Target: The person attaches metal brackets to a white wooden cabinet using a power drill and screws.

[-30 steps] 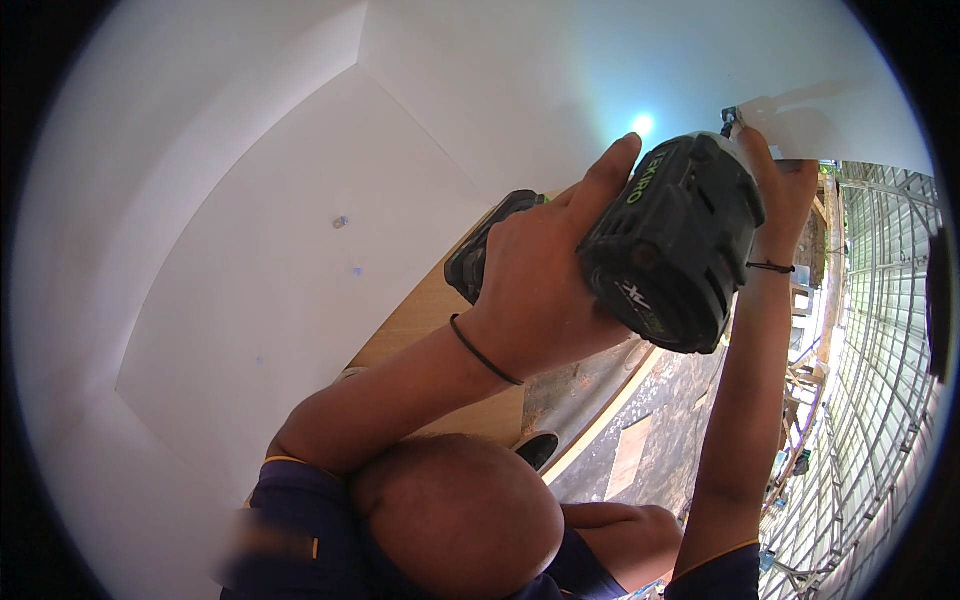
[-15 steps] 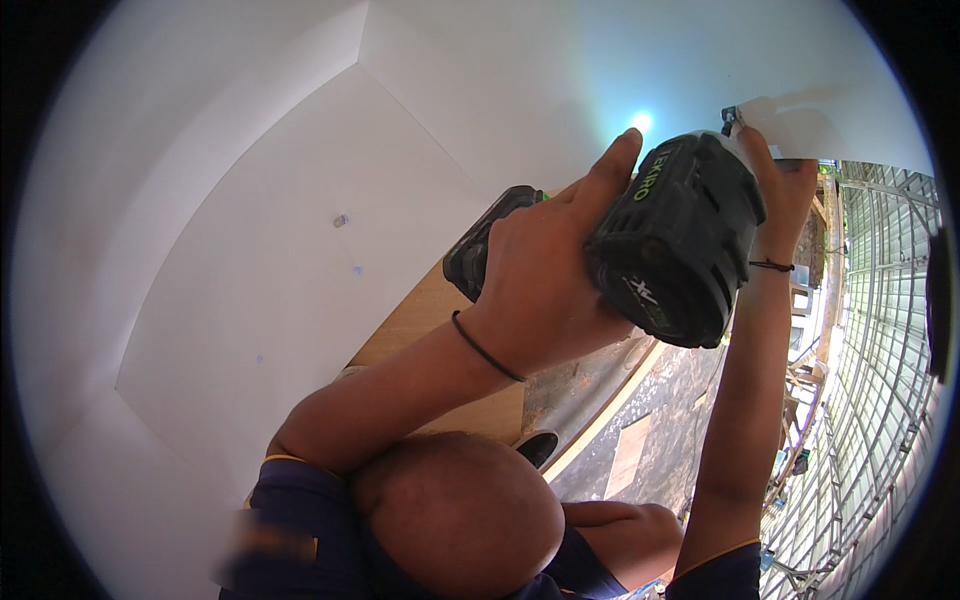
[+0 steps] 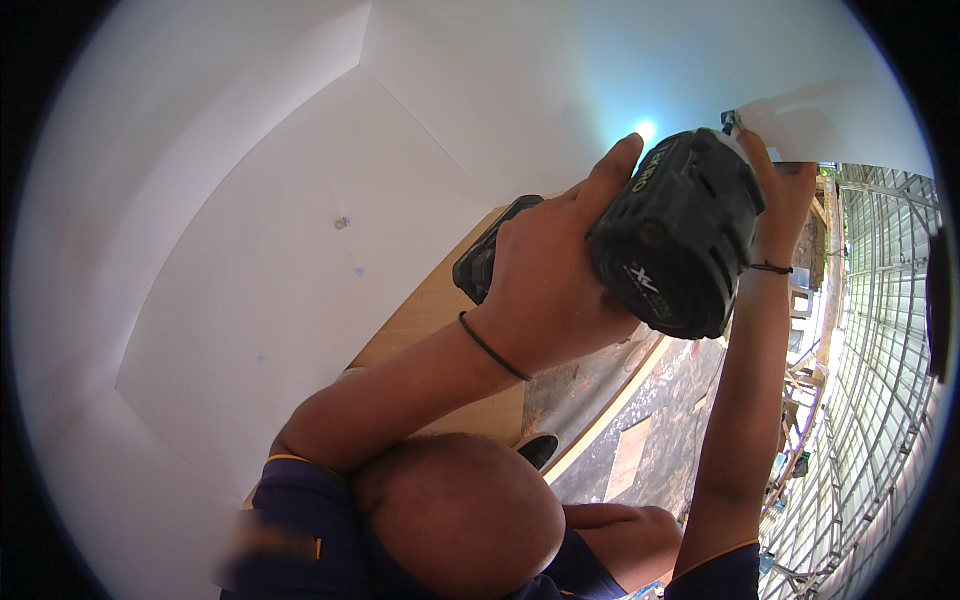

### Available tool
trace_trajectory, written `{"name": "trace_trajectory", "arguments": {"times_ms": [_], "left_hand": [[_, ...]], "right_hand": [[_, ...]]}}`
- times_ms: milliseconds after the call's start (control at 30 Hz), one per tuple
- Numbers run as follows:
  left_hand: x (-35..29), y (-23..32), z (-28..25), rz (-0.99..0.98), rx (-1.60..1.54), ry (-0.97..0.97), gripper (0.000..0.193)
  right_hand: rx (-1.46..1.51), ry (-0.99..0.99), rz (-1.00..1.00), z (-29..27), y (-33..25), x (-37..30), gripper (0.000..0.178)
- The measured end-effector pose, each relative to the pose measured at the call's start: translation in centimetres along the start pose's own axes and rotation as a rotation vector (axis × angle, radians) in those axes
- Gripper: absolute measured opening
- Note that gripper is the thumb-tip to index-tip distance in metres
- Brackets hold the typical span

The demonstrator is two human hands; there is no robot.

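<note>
My left hand [image 3: 560,270] is wrapped around the grip of a black cordless drill [image 3: 675,240], its thumb lying along the body. The drill's battery [image 3: 490,250] sticks out on the near-left side of that hand. A bright light from the tool shines on the white panel [image 3: 560,90] ahead. Beyond the drill, my right hand [image 3: 785,190] has its fingertips at a small dark metal fitting [image 3: 731,121] against the panel, near its edge. The drill hides its tip and part of the right hand's fingers.
White panels form an inside corner, and the left panel [image 3: 250,260] carries a small fitting [image 3: 342,223] and blue marks. Below lie a wooden board [image 3: 430,290] and my bent knee [image 3: 460,510]. A metal-framed sheet wall [image 3: 880,330] stands at the right.
The drill has tilted slightly, its rear end rising a little while the battery shifts right. My left hand moves with it. My right hand stays at the metal fitting.
</note>
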State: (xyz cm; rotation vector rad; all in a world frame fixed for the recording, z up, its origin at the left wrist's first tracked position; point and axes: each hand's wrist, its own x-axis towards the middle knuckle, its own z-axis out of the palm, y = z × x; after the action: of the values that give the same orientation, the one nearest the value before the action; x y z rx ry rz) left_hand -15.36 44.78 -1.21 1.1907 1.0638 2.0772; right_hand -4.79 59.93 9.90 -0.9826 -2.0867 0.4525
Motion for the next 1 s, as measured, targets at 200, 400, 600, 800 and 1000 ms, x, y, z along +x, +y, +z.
{"name": "trace_trajectory", "arguments": {"times_ms": [200, 400, 600, 800, 1000], "left_hand": [[-0.1, -0.5, 0.2, 0.02, 0.038, 0.018, 0.09], [0.7, 1.6, -0.3, -0.036, 0.281, -0.07, 0.079], [0.7, 2.3, -0.2, -0.067, 0.162, -0.09, 0.068], [1.0, 2.7, -0.2, -0.153, -0.038, -0.064, 0.066], [0.8, 2.2, -0.4, -0.098, 0.081, -0.086, 0.068]], "right_hand": [[0.017, 0.026, 0.013, 0.2, -0.2, -0.1, 0.047], [0.022, 0.021, 0.034, 0.1, -0.2, -0.1, 0.044], [0.175, 0.04, 0.033, 0.3, 0.5, -0.2, 0.044], [0.257, 0.032, 0.065, 0.6, 0.4, -0.3, 0.043], [0.239, 0.034, 0.061, 0.5, 0.4, -0.3, 0.043]]}}
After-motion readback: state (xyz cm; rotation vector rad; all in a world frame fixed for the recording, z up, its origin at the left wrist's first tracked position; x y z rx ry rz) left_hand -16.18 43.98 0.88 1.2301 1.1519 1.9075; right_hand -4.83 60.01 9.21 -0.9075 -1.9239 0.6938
